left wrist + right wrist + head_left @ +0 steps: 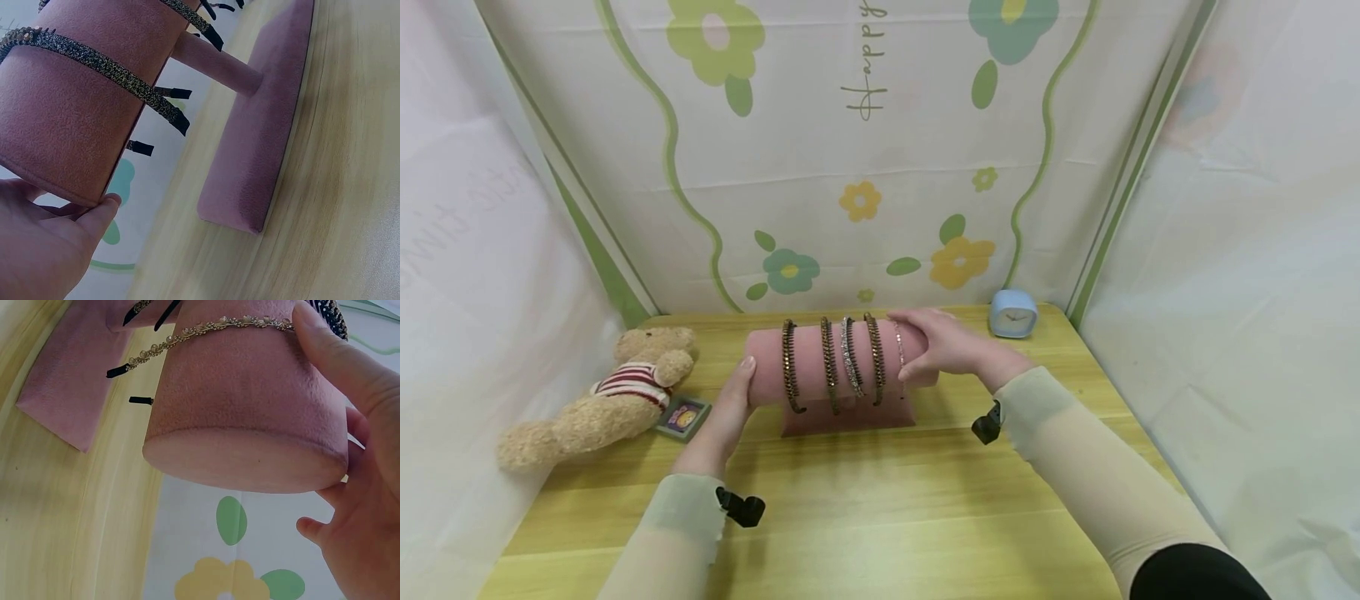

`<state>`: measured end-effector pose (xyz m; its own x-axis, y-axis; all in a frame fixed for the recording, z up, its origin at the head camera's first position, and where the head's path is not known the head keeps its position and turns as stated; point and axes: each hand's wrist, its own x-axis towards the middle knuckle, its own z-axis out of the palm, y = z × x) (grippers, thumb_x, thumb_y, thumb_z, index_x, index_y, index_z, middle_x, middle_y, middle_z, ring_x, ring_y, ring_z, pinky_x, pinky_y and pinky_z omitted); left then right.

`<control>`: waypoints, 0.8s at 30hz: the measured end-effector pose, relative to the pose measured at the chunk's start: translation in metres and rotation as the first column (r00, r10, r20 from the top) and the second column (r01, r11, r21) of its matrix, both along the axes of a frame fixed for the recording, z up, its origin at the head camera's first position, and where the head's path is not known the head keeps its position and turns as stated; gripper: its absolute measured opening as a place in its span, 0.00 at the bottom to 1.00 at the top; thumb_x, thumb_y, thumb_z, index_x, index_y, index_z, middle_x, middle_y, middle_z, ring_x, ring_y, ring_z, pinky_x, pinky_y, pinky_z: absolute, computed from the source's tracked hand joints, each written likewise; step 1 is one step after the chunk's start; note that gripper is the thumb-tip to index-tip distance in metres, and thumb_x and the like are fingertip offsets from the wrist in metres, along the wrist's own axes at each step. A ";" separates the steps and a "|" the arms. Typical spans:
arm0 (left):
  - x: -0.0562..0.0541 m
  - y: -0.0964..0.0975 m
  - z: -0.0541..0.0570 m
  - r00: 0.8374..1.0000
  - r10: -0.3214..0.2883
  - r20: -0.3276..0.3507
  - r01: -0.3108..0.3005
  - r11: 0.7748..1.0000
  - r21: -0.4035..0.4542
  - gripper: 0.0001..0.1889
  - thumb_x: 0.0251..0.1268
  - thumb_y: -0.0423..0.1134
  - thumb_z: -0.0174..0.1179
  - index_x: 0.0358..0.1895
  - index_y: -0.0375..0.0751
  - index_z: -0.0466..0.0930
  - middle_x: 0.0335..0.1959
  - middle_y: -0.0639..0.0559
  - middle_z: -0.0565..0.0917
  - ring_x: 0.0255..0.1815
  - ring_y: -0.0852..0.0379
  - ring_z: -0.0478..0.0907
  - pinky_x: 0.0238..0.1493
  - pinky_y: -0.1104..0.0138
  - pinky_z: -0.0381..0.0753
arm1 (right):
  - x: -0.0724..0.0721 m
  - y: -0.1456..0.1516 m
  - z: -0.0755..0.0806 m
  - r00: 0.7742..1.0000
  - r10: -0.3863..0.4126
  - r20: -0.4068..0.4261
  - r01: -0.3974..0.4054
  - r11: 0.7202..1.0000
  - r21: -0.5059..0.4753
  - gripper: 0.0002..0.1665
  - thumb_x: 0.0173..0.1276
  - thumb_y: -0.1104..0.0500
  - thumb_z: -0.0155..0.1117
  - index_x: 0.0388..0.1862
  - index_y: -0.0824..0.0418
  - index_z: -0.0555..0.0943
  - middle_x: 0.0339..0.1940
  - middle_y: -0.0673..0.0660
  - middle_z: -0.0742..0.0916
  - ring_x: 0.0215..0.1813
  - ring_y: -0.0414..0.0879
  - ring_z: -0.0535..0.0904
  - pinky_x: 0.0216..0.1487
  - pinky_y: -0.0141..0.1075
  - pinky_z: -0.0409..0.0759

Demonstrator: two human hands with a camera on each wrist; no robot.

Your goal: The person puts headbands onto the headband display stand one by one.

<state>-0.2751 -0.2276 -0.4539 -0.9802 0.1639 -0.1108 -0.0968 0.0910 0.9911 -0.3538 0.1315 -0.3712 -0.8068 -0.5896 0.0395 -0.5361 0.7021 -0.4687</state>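
Observation:
A pink velvet headband stand (808, 360) has a thick horizontal roll, joined by a short post to a flat base (250, 150) on the table. Several beaded headbands sit over the roll, dark gold ones and a silver headband (850, 354), their black ends hanging below it. My left hand (730, 408) grips the roll's left end, thumb at the edge and fingers partly hidden behind. The right hand (951, 342) spans the right end, fingers behind the roll. Its thumb (325, 344) lies over a thin jewelled headband (206, 328) near that end.
A teddy bear (617, 400) in a striped top lies at the left, beside a small framed picture (683, 417). At the back right stands a light blue clock (1012, 315). Flower-printed white curtains (805, 150) enclose the wooden table (880, 517).

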 end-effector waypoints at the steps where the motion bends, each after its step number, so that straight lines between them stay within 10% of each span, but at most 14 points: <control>1: 0.000 0.000 0.000 1.000 0.001 0.002 -0.001 1.000 0.001 0.44 0.72 0.72 0.29 0.81 0.49 0.35 0.81 0.50 0.41 0.79 0.50 0.39 0.76 0.50 0.44 | 0.000 0.000 0.000 1.000 0.001 -0.004 -0.001 1.000 0.001 0.60 0.46 0.39 0.82 0.77 0.46 0.64 0.71 0.48 0.72 0.67 0.47 0.66 0.64 0.45 0.69; 24: -0.003 -0.002 -0.003 1.000 -0.009 -0.027 0.010 0.999 0.046 0.43 0.74 0.70 0.30 0.81 0.47 0.37 0.80 0.49 0.44 0.78 0.50 0.43 0.76 0.51 0.45 | 0.012 0.005 0.010 1.000 0.027 0.001 -0.027 0.995 -0.100 0.61 0.49 0.43 0.82 0.79 0.48 0.60 0.74 0.51 0.68 0.73 0.49 0.62 0.71 0.48 0.61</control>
<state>-0.2781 -0.2297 -0.4570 -0.9811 0.1778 -0.0764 -0.0694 0.0457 0.9965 -0.3418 0.1368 -0.3608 -0.7908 -0.6043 0.0974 -0.5531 0.6372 -0.5367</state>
